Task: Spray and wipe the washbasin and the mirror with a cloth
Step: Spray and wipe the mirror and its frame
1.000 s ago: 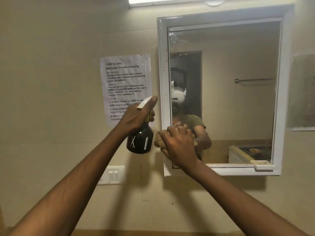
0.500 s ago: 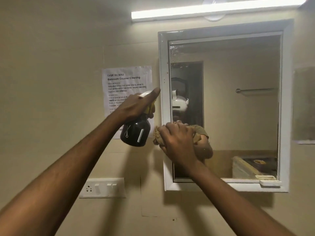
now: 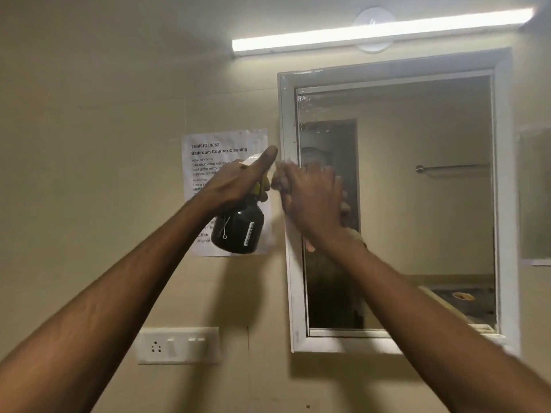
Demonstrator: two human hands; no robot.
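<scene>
A white-framed mirror [image 3: 417, 204] hangs on the beige wall. My left hand [image 3: 238, 181] grips a black spray bottle [image 3: 238, 231] by its white and yellow trigger head, held just left of the mirror frame with the forefinger stretched along the top. My right hand [image 3: 313, 195] presses a tan cloth [image 3: 278, 181] against the mirror's left edge, about halfway up; most of the cloth is hidden under the hand and blurred. Water streaks show near the glass's top left corner. The washbasin is out of view.
A printed task sheet [image 3: 220, 153] is taped to the wall behind the bottle. A white switch and socket plate [image 3: 179, 345] sits lower left. A tube light [image 3: 381, 32] runs above the mirror. A small white ledge [image 3: 486, 330] sits at the mirror's bottom right.
My right hand has slid the cloth upward along the mirror's left edge. My left hand with the bottle has risen too, and the view has tilted up.
</scene>
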